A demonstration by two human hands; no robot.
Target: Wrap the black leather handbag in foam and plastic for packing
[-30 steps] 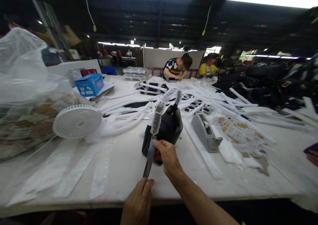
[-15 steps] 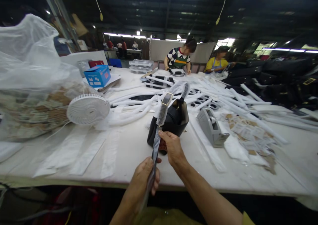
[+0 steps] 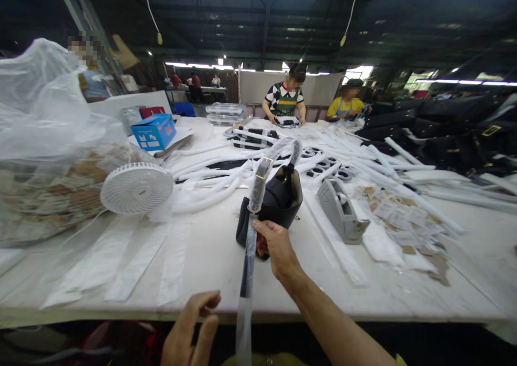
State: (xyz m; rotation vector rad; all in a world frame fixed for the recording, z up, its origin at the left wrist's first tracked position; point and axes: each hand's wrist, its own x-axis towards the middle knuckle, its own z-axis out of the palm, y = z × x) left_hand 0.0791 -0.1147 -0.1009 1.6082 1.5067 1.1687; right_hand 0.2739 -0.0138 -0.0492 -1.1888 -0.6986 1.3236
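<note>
A black handbag stands on the table in front of me, its top opening toward the right. Its strap is wrapped in clear plastic and has a gold buckle. My right hand pinches the strap just below the wrapped buckle part, against the bag's near side. From there a clear plastic sleeve hangs over the table's front edge, with the dark strap end inside its upper part. My left hand is off the strap, to the left of the sleeve, fingers curled but apart and holding nothing.
A grey tape dispenser stands right of the bag, near a pile of small packets. Left are a white fan, a large plastic bag and a blue box. White wrapped strips lie behind. Two people work across the table.
My left hand has let go of the strap and moved down and left. The plastic sleeve now hangs loose below my right hand, which still grips the strap.
</note>
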